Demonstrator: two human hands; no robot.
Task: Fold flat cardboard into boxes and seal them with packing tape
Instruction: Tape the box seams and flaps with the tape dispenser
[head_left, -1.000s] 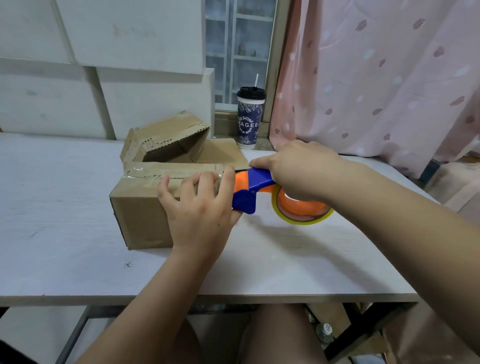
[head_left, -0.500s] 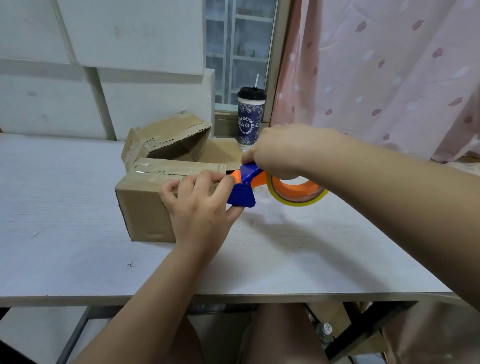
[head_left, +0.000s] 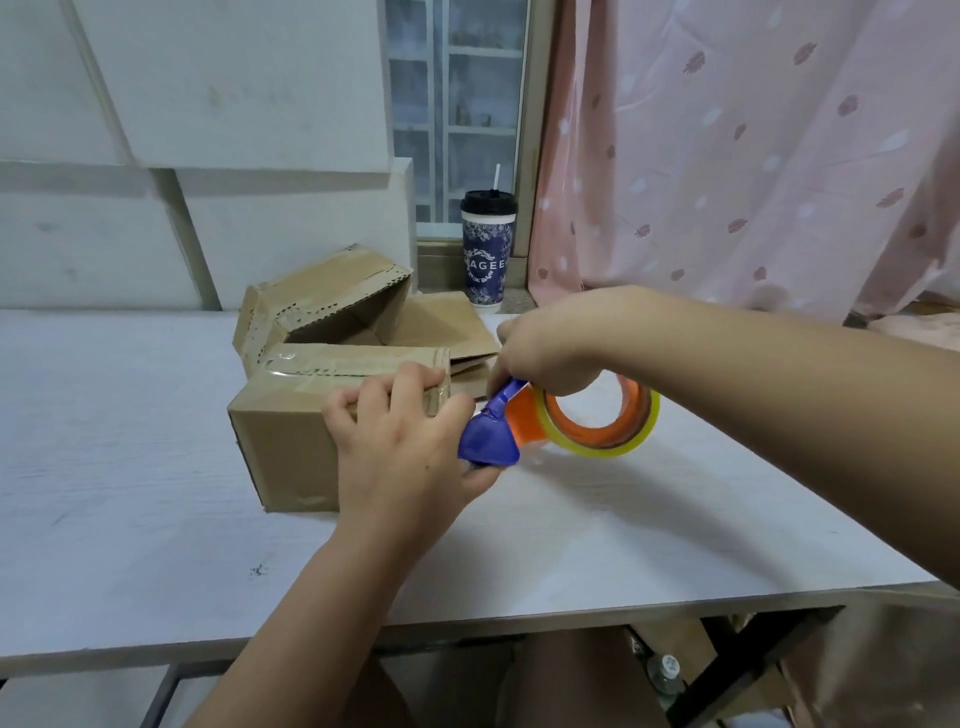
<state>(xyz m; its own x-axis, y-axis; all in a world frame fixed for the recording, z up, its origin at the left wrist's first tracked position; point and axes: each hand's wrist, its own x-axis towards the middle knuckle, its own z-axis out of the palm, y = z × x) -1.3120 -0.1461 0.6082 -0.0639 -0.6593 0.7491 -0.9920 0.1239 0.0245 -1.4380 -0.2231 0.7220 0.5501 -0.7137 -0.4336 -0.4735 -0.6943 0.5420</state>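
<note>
Gripping closed box (head_left: 291, 441) on table (head_left: 130, 457) with curled left hand (head_left: 405, 457); clutching tape dispenser (head_left: 488, 441) at its right end in right hand (head_left: 550, 343). Behind, tipped open box (head_left: 332, 296), showing apparently only bare cardboard inside.

The bare left forearm rose from the lower edge, slanting up and to the right, its wrist straight. The left hand (head_left: 405, 447) showed its back to the camera, its fingers (head_left: 410, 384) curled over the upper near edge of the box (head_left: 291, 447) and its thumb stretched rightward beneath the tape dispenser (head_left: 491, 439). The bare right forearm reached in from the right edge, running leftward. The right hand (head_left: 561, 338) hung knuckles-up, its fingers curled down round the dispenser's top. The two hands lay close together.
</note>
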